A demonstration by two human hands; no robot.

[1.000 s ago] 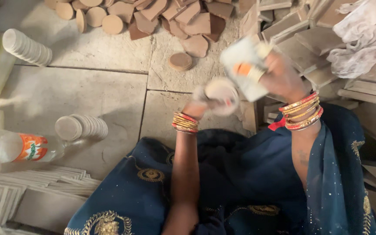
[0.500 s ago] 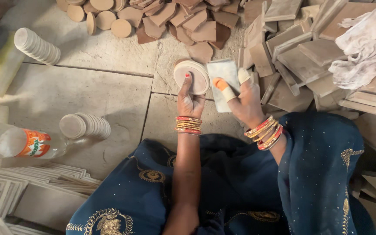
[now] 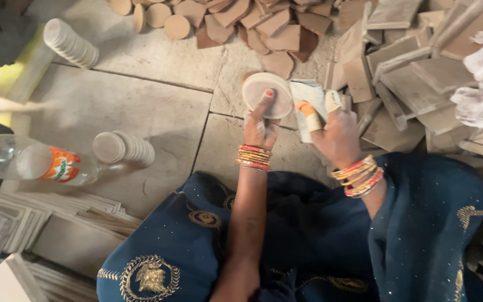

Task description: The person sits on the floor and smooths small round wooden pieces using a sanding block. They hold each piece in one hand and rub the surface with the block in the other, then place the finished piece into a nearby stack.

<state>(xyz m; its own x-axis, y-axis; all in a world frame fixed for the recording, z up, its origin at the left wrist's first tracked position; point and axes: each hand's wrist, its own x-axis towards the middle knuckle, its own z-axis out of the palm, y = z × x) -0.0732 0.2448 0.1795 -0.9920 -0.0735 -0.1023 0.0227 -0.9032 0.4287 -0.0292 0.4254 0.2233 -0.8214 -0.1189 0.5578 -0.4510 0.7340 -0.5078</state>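
My left hand holds a round pale wooden disc upright, fingers spread on its face. My right hand, with taped fingertips, grips a folded piece of sandpaper pressed against the disc's right edge. Both wrists carry red and gold bangles. I sit on the stone floor with dark blue embroidered cloth over my legs.
A row of stacked discs lies beside a plastic bottle on the left; another disc row at far left. Brown discs and cut shapes are heaped ahead. Square wooden boards pile at right, flat boards at lower left.
Both hands came down and toward me from a raised position. The sandpaper moved from held aloft in the right hand to against the disc's edge.
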